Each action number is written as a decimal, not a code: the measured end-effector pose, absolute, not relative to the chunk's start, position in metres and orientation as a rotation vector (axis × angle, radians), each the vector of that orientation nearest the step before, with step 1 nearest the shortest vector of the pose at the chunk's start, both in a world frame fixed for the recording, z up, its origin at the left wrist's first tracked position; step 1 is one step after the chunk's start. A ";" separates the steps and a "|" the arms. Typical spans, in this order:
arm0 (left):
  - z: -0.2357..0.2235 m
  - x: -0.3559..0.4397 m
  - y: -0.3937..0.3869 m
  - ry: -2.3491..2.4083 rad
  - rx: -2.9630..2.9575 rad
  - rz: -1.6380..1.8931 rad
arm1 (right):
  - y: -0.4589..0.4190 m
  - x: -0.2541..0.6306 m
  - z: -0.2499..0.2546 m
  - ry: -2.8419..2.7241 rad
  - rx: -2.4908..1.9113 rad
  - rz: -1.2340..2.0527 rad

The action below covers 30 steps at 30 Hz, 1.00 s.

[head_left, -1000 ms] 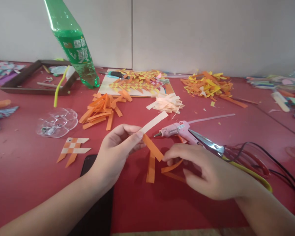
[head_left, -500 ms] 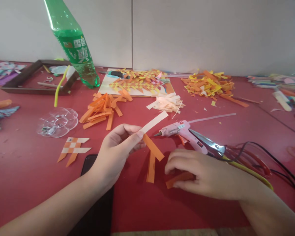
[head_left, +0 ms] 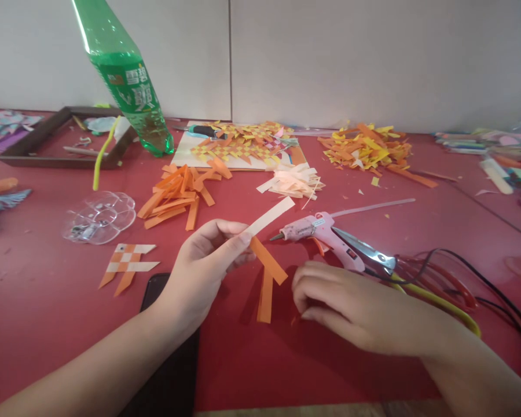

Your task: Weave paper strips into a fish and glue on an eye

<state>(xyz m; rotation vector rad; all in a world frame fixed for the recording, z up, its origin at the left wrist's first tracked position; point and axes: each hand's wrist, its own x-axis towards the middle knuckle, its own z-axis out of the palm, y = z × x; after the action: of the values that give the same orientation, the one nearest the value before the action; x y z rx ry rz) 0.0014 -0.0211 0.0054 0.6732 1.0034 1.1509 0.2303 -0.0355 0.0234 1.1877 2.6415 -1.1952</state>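
Observation:
My left hand (head_left: 215, 252) pinches a cream paper strip (head_left: 271, 215) between thumb and fingers, and an orange paper strip (head_left: 269, 262) slants down from the same pinch. Below it, a second orange strip (head_left: 264, 296) points toward me; I cannot tell whether it is joined to the held one. Low over the table on the right, my right hand (head_left: 336, 304) has its fingers curled in toward the thumb. Whatever lies within them is hidden, with only a tiny orange speck beside the fingertips. A checkered paper fish (head_left: 128, 266) lies left of my left hand.
A pink glue gun (head_left: 325, 231), scissors (head_left: 375, 255) and a black cable (head_left: 495, 284) lie beyond my right hand. Farther back are orange strips (head_left: 178, 194), cream strips (head_left: 297, 180) and a leaning green bottle (head_left: 134, 92). A black phone-like slab (head_left: 169, 370) sits under my left forearm.
The orange strip that showed under my right hand's fingers is out of sight, and those fingers have curled in more. My left hand keeps its pinch; the view has shifted slightly.

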 end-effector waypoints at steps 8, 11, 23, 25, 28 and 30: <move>0.006 0.002 -0.022 0.996 0.705 1.128 | -0.031 0.227 0.015 2.666 2.063 -1.401; 0.004 0.001 -0.024 0.994 0.758 1.090 | -0.027 0.226 0.011 2.580 2.269 -1.607; 0.005 -0.001 -0.028 0.984 0.978 0.826 | -0.027 0.229 0.002 2.370 2.607 -2.285; 0.004 -0.001 -0.028 0.961 0.945 0.811 | -0.028 0.228 0.003 2.512 2.604 -2.157; 0.005 0.001 -0.027 0.942 0.892 0.820 | -0.029 0.227 0.003 2.740 2.659 -1.762; 0.006 0.001 -0.026 0.943 0.872 0.829 | -0.030 0.227 0.003 2.846 2.675 -1.516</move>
<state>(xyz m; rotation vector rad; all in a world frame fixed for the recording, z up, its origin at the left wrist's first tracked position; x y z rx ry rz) 0.0012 -0.0262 0.0063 0.8721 0.9427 0.8292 0.2266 -0.0297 0.0030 2.6745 2.8457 -1.5159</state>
